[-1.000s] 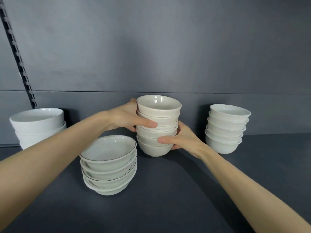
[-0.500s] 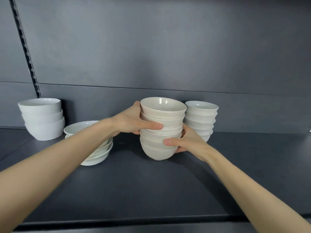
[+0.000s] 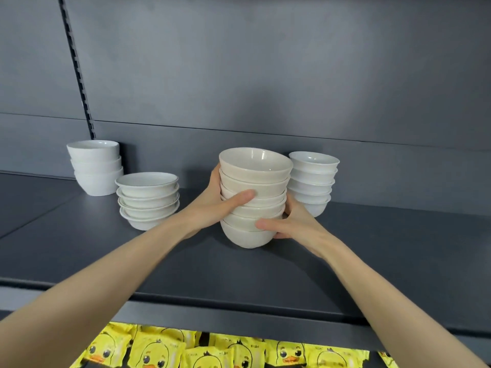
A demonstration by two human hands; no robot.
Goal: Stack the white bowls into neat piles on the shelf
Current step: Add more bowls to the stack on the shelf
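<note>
— Now, grip check: how is the cream stack (image 3: 252, 181) held?

— Both hands are clamped on it from opposite sides. The left hand (image 3: 212, 208) wraps the left flank, thumb across the front near mid-height. The right hand (image 3: 295, 224) cups lower down, thumb low on the front. My reading is that the high-and-low hold keeps six or so nested bowls from shearing apart.

— Location?

— Middle of the shelf (image 3: 385, 256), forward of the other piles. The base is at or just above the surface, and I cannot tell whether it bears weight. The upper bowls look slightly off-square.

— Neighbours?

— A pile of small white bowls (image 3: 314, 179) stands just behind and to the right, very near the right hand. That is the tight spot. A shallow bowl pile (image 3: 147, 200) stands to the left, apart. Three deep white bowls (image 3: 95, 168) stand at back left, by the slotted upright (image 3: 77, 65). Yellow duck packets (image 3: 186, 351) lie on the level below, out of the way.

— Judgement?

— Square the stack before releasing it, and draw the right hand out forward, away from that pile.
</note>
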